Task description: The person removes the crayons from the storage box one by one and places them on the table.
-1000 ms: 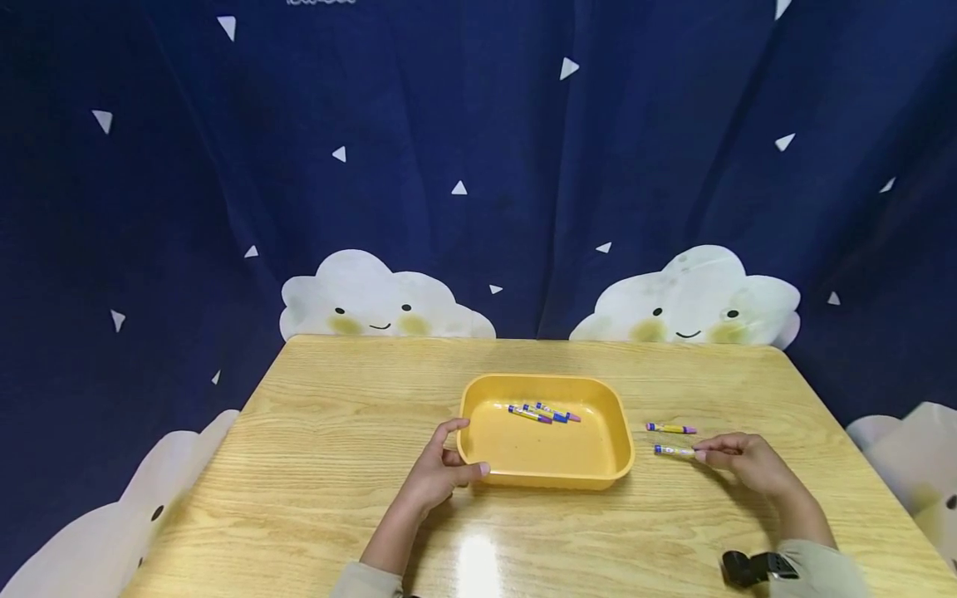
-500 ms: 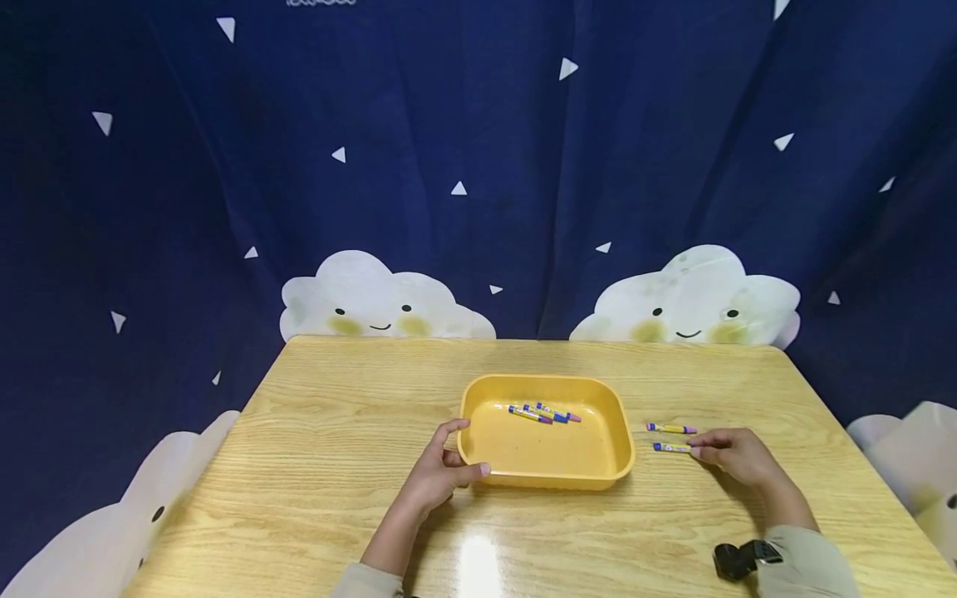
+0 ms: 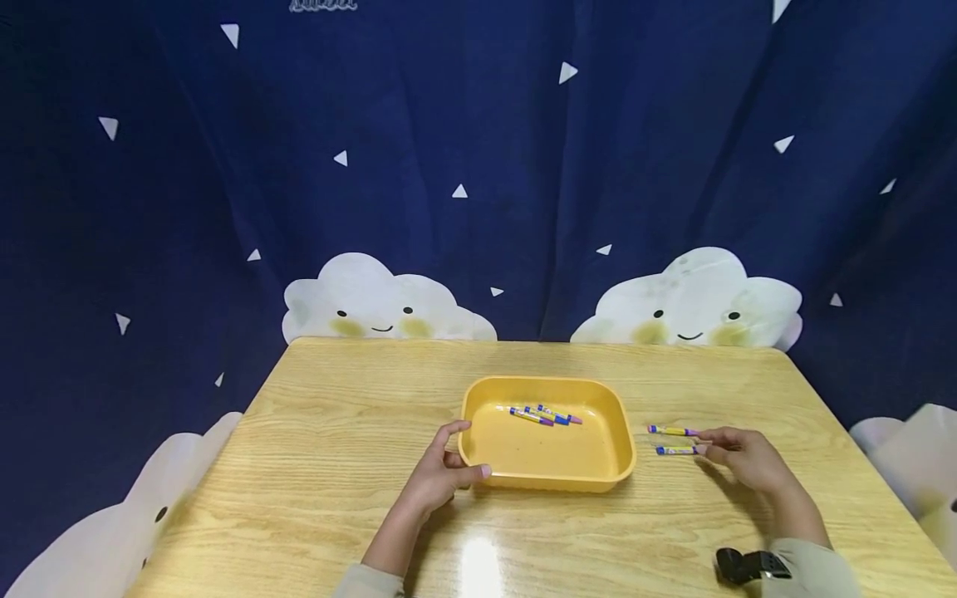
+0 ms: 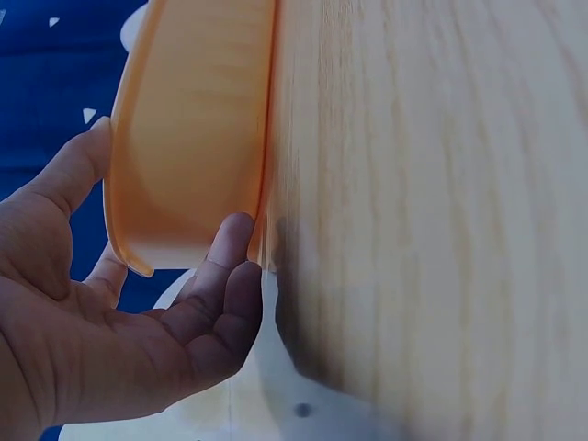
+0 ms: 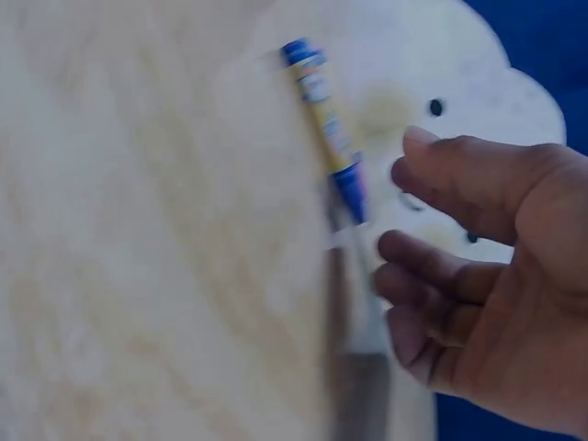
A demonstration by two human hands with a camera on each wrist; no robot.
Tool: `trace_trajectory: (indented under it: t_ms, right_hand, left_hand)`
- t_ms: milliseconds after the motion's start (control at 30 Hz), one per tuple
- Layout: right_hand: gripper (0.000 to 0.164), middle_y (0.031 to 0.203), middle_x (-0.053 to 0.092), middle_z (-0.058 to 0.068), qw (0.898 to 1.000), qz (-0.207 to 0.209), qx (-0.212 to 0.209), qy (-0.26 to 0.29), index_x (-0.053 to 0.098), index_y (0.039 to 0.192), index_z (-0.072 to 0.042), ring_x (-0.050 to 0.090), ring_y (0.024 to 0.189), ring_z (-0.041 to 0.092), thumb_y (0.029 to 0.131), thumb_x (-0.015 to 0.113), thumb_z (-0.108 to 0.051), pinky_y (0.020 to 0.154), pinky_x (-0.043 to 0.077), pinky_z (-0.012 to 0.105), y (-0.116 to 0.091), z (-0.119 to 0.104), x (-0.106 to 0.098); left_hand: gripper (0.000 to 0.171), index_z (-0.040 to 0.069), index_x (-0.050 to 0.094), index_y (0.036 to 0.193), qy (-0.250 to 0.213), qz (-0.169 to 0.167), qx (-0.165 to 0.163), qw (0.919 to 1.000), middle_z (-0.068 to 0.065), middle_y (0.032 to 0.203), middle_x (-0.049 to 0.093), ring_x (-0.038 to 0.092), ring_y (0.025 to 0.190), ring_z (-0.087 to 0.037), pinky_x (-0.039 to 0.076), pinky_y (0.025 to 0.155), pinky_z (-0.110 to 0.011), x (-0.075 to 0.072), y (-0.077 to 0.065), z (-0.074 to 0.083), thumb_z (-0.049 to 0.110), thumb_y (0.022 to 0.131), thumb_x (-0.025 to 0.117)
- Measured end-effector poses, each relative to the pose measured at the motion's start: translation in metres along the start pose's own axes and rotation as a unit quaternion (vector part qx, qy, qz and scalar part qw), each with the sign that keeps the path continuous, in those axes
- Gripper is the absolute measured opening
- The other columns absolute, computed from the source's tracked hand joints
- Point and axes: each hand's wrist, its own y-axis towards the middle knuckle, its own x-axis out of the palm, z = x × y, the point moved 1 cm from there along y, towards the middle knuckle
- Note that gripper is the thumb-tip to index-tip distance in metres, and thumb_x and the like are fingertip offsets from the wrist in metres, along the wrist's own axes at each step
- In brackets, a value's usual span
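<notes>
A yellow plastic tray (image 3: 549, 480) stands mid-table with several crayons (image 3: 532, 417) lying inside. At its front left corner, my left hand (image 3: 441, 473) holds the tray, thumb on the rim and other fingers against the outer wall. On the table to the right lie two yellow-wrapped crayons, one purple-tipped crayon (image 3: 669, 430) farther off and one blue crayon (image 3: 676, 450) nearer. My right hand (image 3: 751, 461) is beside their tip ends. In the right wrist view, thumb and fingers are spread apart just off the blue crayon (image 5: 326, 124), with nothing between them.
The wooden table (image 3: 359, 399) backs onto a dark blue curtain (image 3: 463, 124) printed with white clouds and triangles. A black wrist device (image 3: 751, 566) sits at the right sleeve. Light glares off the table's front middle.
The right hand pinched the blue crayon earlier, shifting it slightly; now its fingers have parted from the crayon, leaving the blue tip showing. My left hand and the tray have stayed put.
</notes>
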Motion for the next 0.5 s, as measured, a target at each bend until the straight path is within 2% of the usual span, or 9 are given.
trace_trajectory:
  t_ms: [100, 233, 300, 367, 500]
  right_hand:
    - [0.041, 0.105, 0.06, 0.024, 0.999, -0.029, -0.013, 0.008, 0.056, 0.117, 0.011, 0.056, 0.09, 0.03, 0.091, 0.062, -0.021, 0.069, 0.046, 0.037, -0.003, -0.012, -0.004]
    - [0.055, 0.114, 0.051, 0.033, 0.994, -0.109, -0.014, 0.006, 0.046, 0.128, 0.011, 0.052, 0.101, 0.043, 0.091, 0.061, -0.027, 0.075, 0.047, 0.047, -0.006, -0.028, -0.009]
    - [0.058, 0.115, 0.051, 0.032, 0.99, -0.141, -0.015, 0.008, 0.043, 0.13, 0.011, 0.05, 0.103, 0.044, 0.091, 0.061, -0.028, 0.077, 0.046, 0.049, -0.006, -0.035, -0.008]
    - [0.058, 0.115, 0.052, 0.029, 0.988, -0.155, -0.025, 0.012, 0.043, 0.131, 0.011, 0.05, 0.104, 0.043, 0.091, 0.061, -0.027, 0.078, 0.046, 0.049, -0.006, -0.041, -0.006]
    - [0.054, 0.118, 0.051, 0.03, 0.987, -0.15, -0.049, 0.026, 0.045, 0.13, 0.009, 0.051, 0.104, 0.041, 0.091, 0.061, -0.025, 0.077, 0.047, 0.046, -0.005, -0.053, 0.001]
  left_hand:
    - [0.076, 0.015, 0.037, 0.137, 0.001, 0.002, -0.002, 1.0, -0.007, 0.072, 0.051, 0.04, 0.056, -0.012, 0.031, 0.046, -0.023, 0.0, -0.001, 0.0, 0.015, 0.074, 0.079]
    - [0.076, 0.014, 0.036, 0.138, -0.012, -0.001, 0.001, 0.9999, -0.007, 0.073, 0.052, 0.04, 0.055, -0.012, 0.031, 0.045, -0.022, 0.0, -0.001, 0.001, 0.013, 0.075, 0.078]
    - [0.075, 0.011, 0.035, 0.138, -0.016, -0.003, 0.0, 0.9999, -0.008, 0.072, 0.052, 0.04, 0.054, -0.012, 0.031, 0.044, -0.022, 0.0, -0.005, 0.008, 0.01, 0.076, 0.077]
    - [0.075, 0.011, 0.035, 0.138, -0.017, -0.003, 0.0, 0.9998, -0.007, 0.072, 0.052, 0.039, 0.053, -0.011, 0.03, 0.044, -0.022, 0.0, -0.005, 0.008, 0.01, 0.076, 0.077]
    - [0.076, 0.013, 0.036, 0.138, -0.016, -0.001, -0.004, 0.9999, -0.007, 0.072, 0.052, 0.039, 0.052, -0.01, 0.029, 0.042, -0.021, 0.0, -0.002, 0.002, 0.012, 0.075, 0.078]
